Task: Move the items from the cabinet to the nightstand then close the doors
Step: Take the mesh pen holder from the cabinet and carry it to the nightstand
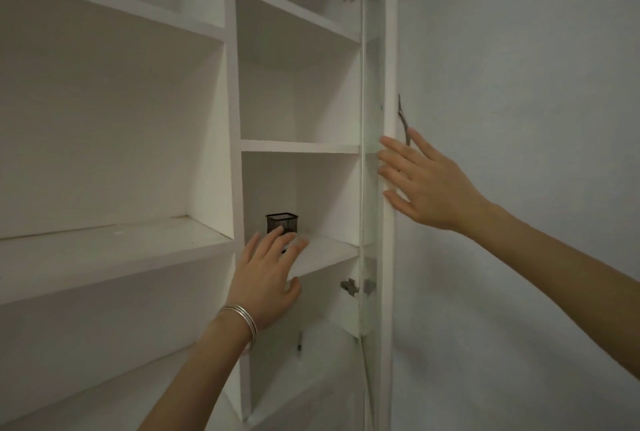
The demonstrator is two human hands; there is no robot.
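Setting: white built-in cabinet against a plain white wall, dim light.
Mesh cup: black, upright, on the shelf of the narrow right bay.
Left hand: just below and in front of the mesh cup, fingers spread and straight, holding nothing; contact with the cup unclear.
Bangles: silver, on the left wrist.
Door: right of the mesh cup, swung open, edge-on.
Right hand: flat on the door edge, fingers straight, beside the metal handle.
Hinge: below-right of the mesh cup.
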